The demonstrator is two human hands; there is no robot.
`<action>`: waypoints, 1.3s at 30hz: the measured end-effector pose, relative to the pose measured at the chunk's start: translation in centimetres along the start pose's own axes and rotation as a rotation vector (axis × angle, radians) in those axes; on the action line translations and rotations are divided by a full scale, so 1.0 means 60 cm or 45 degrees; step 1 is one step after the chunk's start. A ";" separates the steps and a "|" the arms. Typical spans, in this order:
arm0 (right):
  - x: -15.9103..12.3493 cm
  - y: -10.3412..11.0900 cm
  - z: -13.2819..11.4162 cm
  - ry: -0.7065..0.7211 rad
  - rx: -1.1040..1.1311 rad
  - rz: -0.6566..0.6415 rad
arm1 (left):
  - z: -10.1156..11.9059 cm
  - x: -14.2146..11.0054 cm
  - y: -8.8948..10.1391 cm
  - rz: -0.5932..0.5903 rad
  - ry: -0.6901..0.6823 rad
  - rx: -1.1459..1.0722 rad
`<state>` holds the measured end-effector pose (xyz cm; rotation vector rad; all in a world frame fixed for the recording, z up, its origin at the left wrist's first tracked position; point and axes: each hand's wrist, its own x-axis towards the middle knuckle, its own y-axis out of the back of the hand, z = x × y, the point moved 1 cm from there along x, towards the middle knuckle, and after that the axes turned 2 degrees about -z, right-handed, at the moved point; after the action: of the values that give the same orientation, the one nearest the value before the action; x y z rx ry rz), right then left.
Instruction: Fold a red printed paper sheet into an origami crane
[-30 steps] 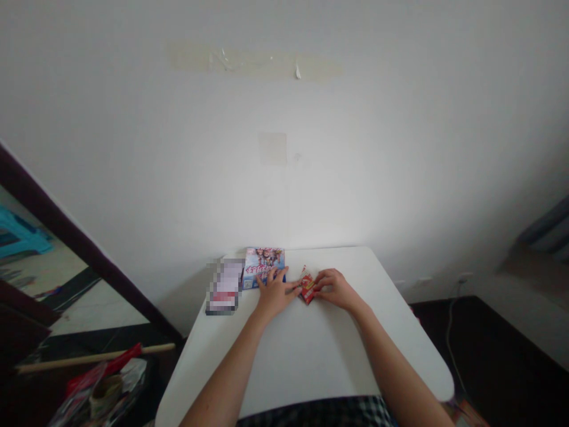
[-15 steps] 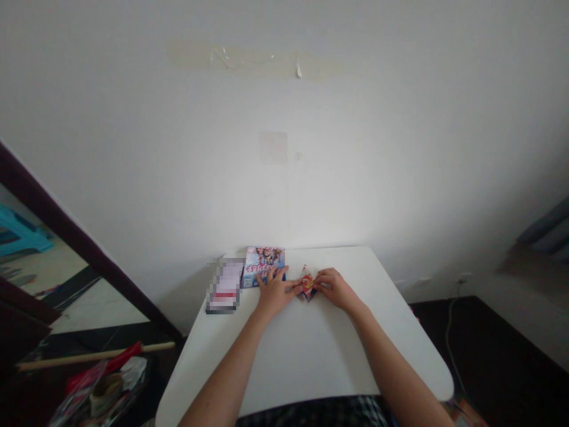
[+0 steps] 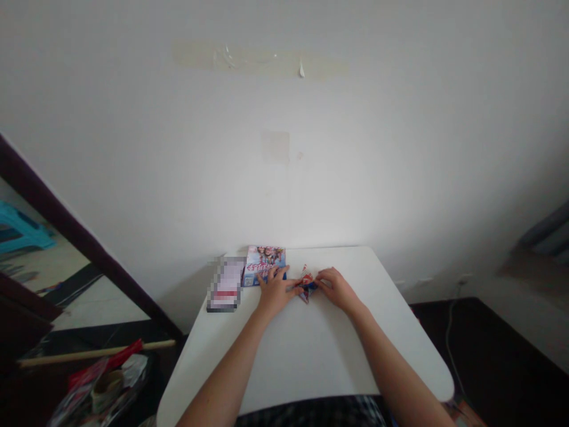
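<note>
Between my hands, on the white table (image 3: pixel 306 356), is a small folded piece of printed paper (image 3: pixel 306 279) in red, blue and white, roughly diamond-shaped. My left hand (image 3: pixel 274 292) pinches its left side between thumb and forefinger, and the other fingers spread over the lower edge of a colourful printed booklet (image 3: pixel 265 257). From the right, my right hand (image 3: pixel 336 288) grips the paper's right edge with its fingertips. The fine folds are too small to make out.
A blurred-out phone-like device (image 3: pixel 226 284) lies left of the booklet. The table's far edge meets a white wall (image 3: pixel 355 148). On the floor at lower left are a wooden stick (image 3: pixel 98 351) and a plastic bag of things (image 3: pixel 106 385).
The paper shows more blue in its middle and less red, as a part of it has been turned over. My right fingers have shifted slightly; my left hand stays nearly in place.
</note>
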<state>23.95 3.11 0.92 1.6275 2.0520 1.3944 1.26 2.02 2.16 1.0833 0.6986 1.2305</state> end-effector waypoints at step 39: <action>0.002 -0.019 -0.034 0.049 -0.286 0.054 | 0.011 0.003 -0.007 0.115 0.008 -0.019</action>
<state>21.88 2.11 1.23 1.5698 1.8125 1.6168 2.06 2.00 2.07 1.1094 0.6503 1.3143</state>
